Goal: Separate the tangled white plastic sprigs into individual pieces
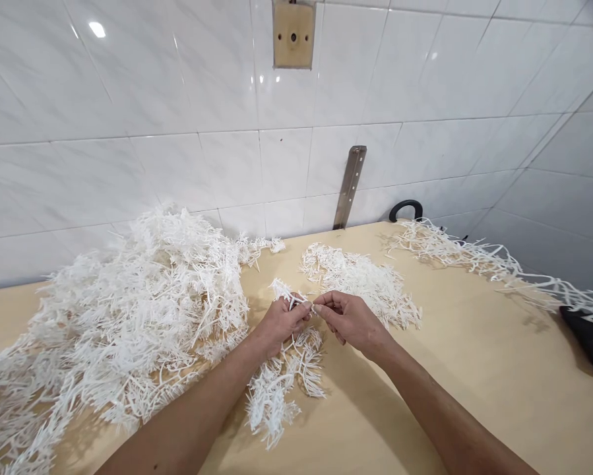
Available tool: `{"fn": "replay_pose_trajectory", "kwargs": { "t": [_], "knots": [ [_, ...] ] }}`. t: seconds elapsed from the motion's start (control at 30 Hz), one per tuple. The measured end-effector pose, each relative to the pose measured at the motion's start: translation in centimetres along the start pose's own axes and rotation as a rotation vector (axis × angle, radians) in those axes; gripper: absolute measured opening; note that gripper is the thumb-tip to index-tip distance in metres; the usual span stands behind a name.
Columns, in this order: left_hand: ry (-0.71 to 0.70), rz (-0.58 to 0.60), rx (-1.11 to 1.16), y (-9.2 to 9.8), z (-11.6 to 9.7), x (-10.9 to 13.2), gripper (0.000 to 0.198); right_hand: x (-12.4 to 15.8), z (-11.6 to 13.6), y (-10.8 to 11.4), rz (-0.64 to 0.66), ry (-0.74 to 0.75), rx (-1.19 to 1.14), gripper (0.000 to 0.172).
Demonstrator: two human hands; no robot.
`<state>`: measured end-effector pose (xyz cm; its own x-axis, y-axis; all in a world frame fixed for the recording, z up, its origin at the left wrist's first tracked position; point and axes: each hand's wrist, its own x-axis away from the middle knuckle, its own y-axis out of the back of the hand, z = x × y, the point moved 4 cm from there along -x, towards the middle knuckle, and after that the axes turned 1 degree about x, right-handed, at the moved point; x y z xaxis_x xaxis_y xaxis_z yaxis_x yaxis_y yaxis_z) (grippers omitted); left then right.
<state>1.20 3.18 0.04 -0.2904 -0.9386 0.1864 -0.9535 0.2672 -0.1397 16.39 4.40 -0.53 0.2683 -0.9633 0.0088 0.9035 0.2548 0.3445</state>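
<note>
My left hand (280, 322) is closed around a white plastic branched sprig (281, 382), whose spiky fronds hang down below my wrist onto the table. My right hand (348, 319) pinches the top end of the same sprig, fingertips meeting my left thumb. Both hands hover just above the light wooden table (454, 369). A big heap of white plastic sprigs (128, 316) lies to the left of my hands. A smaller, flatter pile of sprigs (360, 280) lies just behind my right hand.
A strand of long thin white plastic stems (479, 260) runs along the right back edge. A black object (590, 333) sits at the right edge, a black handle (405, 208) at the wall. White tiled walls enclose the back and right.
</note>
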Motion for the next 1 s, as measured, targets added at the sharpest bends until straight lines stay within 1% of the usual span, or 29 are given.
{"fn": "replay_pose_trajectory", "kwargs": {
  "t": [0.23,0.37,0.47,0.57,0.63,0.7,0.77,0.87,1.0],
  "knots": [
    [0.021,-0.026,-0.010,0.0,-0.1,0.0,0.041,0.0,0.1,0.0,0.003,-0.032,0.043,0.025],
    [0.073,-0.042,-0.069,0.2,0.2,0.0,0.039,0.1,0.3,-0.1,0.012,-0.032,0.046,0.023],
    [0.083,-0.064,-0.079,0.3,0.4,-0.1,0.038,0.2,0.5,-0.1,0.010,-0.022,0.106,0.023],
    [0.053,-0.104,-0.091,0.3,0.5,-0.2,0.037,0.4,1.3,0.0,-0.038,0.057,0.263,0.021],
    [0.037,-0.159,-0.135,0.3,0.8,-0.3,0.035,0.6,1.8,0.0,-0.081,0.128,0.383,0.019],
    [0.022,-0.222,-0.196,0.4,1.1,-0.5,0.033,0.7,2.1,-0.2,-0.098,0.183,0.473,0.018],
    [-0.010,-0.260,-0.249,0.5,1.4,-0.6,0.032,0.8,2.2,-0.3,-0.100,0.222,0.529,0.017],
    [-0.060,-0.254,-0.307,0.5,1.5,-0.7,0.033,0.9,2.2,-0.5,-0.107,0.252,0.575,0.016],
    [-0.067,-0.235,-0.391,0.5,1.1,-0.6,0.036,0.8,1.9,-0.9,-0.098,0.227,0.604,0.014]
  ]
}}
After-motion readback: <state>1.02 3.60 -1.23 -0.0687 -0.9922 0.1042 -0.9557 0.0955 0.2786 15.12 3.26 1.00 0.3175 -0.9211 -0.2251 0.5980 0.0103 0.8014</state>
